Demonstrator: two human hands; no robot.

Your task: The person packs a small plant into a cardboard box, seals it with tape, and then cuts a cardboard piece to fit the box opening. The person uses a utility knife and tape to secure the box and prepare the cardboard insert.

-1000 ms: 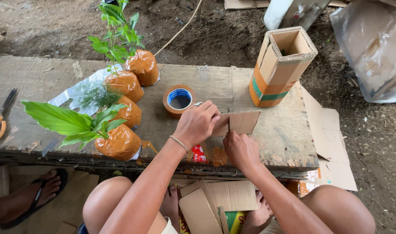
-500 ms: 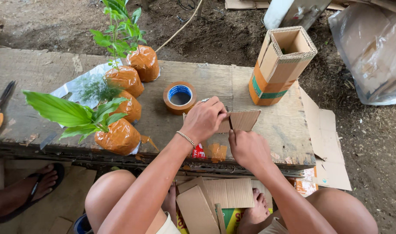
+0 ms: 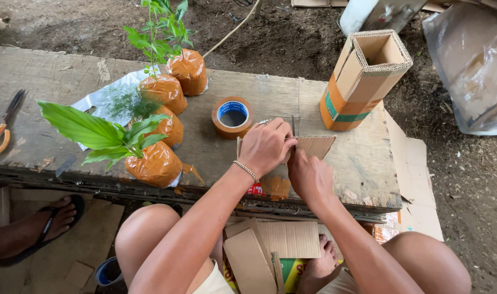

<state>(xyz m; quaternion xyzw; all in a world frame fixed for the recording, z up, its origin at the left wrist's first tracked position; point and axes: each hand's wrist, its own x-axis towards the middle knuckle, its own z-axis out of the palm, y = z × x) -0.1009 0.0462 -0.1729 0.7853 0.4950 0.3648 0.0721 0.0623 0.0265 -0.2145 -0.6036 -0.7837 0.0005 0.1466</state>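
The left hand (image 3: 267,146) presses the cardboard piece (image 3: 313,146) flat on the tabletop (image 3: 58,81) so it stays put. The right hand (image 3: 308,177) grips its lower edge, fingers curled.

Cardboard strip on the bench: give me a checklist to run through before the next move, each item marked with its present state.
1. Cardboard strip held by both hands: ok, left hand on top, right hand at its lower edge.
2. Strip resting on the wooden bench: ok.
3. Tape roll close by: ok, just beyond the left hand.
4. Tall cardboard box upright, top open: ok.
5. Blade between the fingers: cannot tell.
6. Wrapped plants apart from the strip: ok.
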